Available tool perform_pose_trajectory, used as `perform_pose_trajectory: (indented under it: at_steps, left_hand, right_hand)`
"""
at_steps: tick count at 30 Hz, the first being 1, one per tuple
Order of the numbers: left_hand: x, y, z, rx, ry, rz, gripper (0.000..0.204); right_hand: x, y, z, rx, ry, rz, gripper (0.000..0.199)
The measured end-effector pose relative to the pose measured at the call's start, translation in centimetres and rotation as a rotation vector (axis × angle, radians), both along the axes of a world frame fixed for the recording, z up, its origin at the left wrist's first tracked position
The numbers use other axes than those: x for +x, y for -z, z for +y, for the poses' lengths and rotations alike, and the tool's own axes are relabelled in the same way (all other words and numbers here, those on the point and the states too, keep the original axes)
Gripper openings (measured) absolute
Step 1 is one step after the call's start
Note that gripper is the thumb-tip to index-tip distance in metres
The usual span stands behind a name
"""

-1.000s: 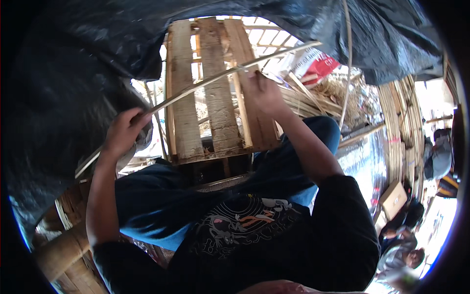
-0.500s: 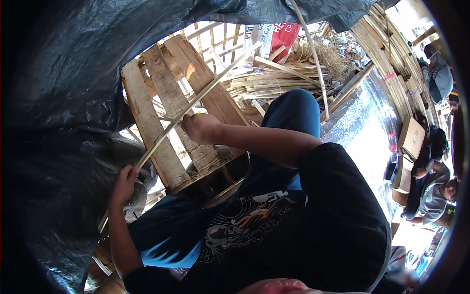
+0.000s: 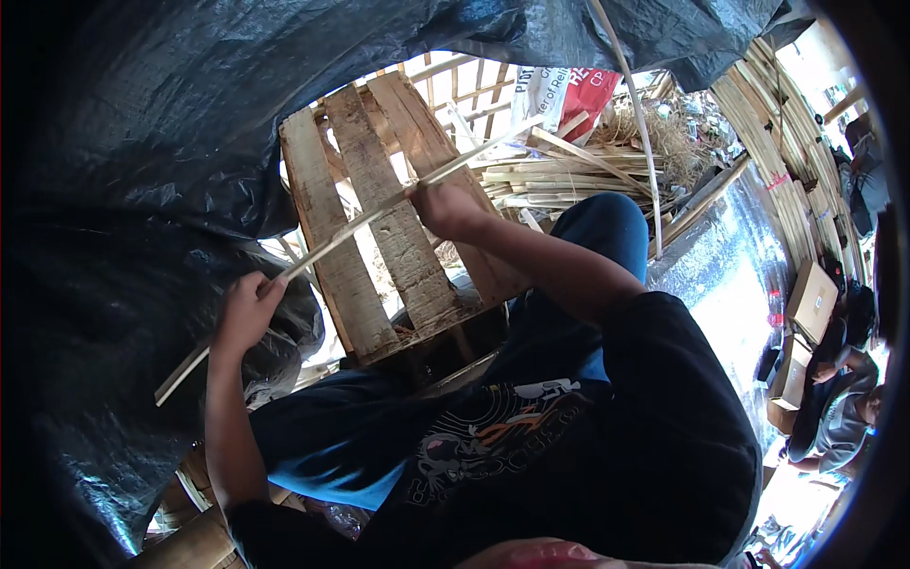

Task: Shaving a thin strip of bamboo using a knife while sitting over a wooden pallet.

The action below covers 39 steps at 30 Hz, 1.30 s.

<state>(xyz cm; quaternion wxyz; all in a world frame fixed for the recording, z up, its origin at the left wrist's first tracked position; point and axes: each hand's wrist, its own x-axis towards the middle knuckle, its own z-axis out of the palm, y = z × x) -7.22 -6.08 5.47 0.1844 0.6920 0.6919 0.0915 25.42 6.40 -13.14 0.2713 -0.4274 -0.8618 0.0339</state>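
Both grips closed around bamboo strip [image 3: 351, 223]

I am gripping a long bamboo strip [image 3: 360, 220] with both hands: my left hand [image 3: 248, 311] is closing around its lower part, my right hand [image 3: 444, 204] is clasping it higher up. The strip is slanting across a wooden pallet [image 3: 379, 237] in front of my knees. Black plastic sheeting [image 3: 142, 171] is hanging on my left, and split bamboo pieces [image 3: 559, 175] are lying beyond.

A bamboo strip [image 3: 351, 223] is laid diagonally across a wooden pallet [image 3: 379, 228], held at either end by the left hand [image 3: 245, 311] and right hand [image 3: 445, 207]. Split bamboo [image 3: 559, 175] is piled behind the pallet.
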Motion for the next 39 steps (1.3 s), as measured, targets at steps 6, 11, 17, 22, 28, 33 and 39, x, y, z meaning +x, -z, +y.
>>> perform_pose_trajectory:
  at_steps: [6,11,17,22,28,33,39]
  left_hand:
    - [0.4,1.1,1.6,-0.046,-0.045,0.033,0.045]
    - [-0.3,2.8,1.6,-0.145,-0.084,-0.018,0.045]
    - [-0.9,4.0,0.5,-0.125,-0.009,-0.073,0.042]
    - [-1.2,5.1,1.0,-0.170,-0.040,-0.092,0.041]
    - [-0.8,5.4,0.6,-0.240,-0.065,-0.093,0.045]
    - [-1.1,7.5,0.1,-0.248,-0.045,-0.073,0.045]
    - [0.6,5.7,-0.2,-0.260,-0.035,-0.082,0.043]
  right_hand:
    - [0.1,-2.0,-1.4,0.278,-0.047,-0.037,0.040]
    - [-1.4,-6.3,-3.2,-0.338,-0.013,0.003,0.036]
    - [0.5,-3.6,0.8,-0.494,0.256,-0.172,0.038]
    - [-0.1,-1.0,-1.7,0.690,-0.074,-0.442,0.023]
    - [-1.6,-4.9,-3.6,-0.367,0.082,-0.159,0.041]
    - [-1.5,-7.5,-3.2,-0.698,0.159,-0.276,0.045]
    - [-1.4,-7.1,-3.5,-0.690,0.227,-0.268,0.047]
